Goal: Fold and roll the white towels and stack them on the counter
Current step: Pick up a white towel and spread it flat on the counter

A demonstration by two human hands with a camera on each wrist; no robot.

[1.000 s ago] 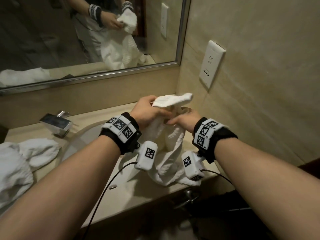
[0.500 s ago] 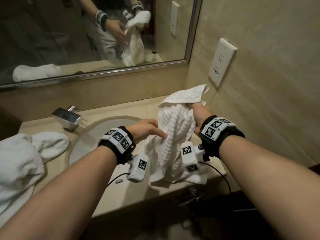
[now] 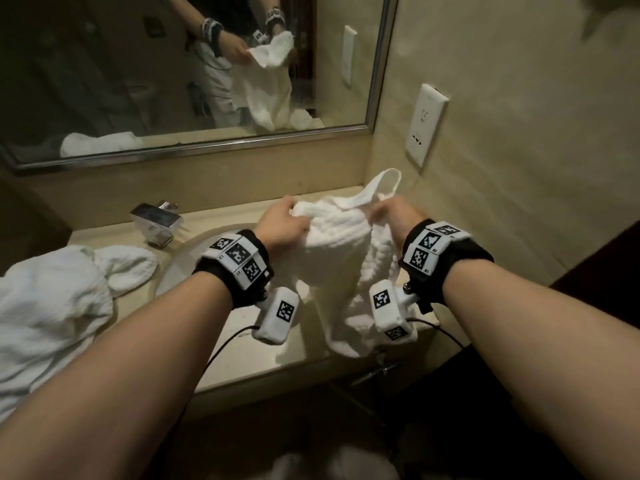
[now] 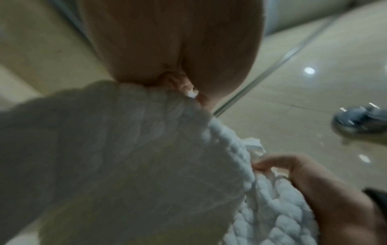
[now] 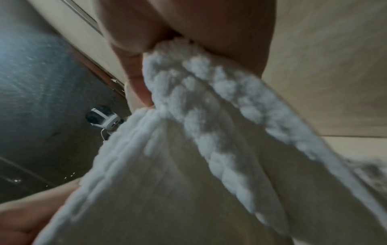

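Observation:
A white waffle towel (image 3: 337, 247) hangs above the beige counter (image 3: 242, 348), held up by both hands near the right wall. My left hand (image 3: 282, 221) grips its upper left edge, and my right hand (image 3: 394, 216) grips the upper right, with one corner sticking up between them. In the left wrist view the towel (image 4: 130, 157) bunches under my left hand (image 4: 178, 54), and my right hand's fingers (image 4: 280, 162) pinch its edge. The right wrist view shows my right hand (image 5: 184, 26) clamped on a bunched fold of towel (image 5: 199, 124). The towel's lower end drapes onto the counter.
A heap of more white towels (image 3: 52, 306) lies on the counter's left side. A chrome faucet (image 3: 157, 223) stands behind the round sink (image 3: 183, 268). A mirror (image 3: 173, 74) runs along the back wall. A wall socket (image 3: 426, 124) sits on the right wall.
My left hand has come up from the towel's side and taken hold of its top edge. The towel's top now spreads between both hands, and the view has shifted slightly.

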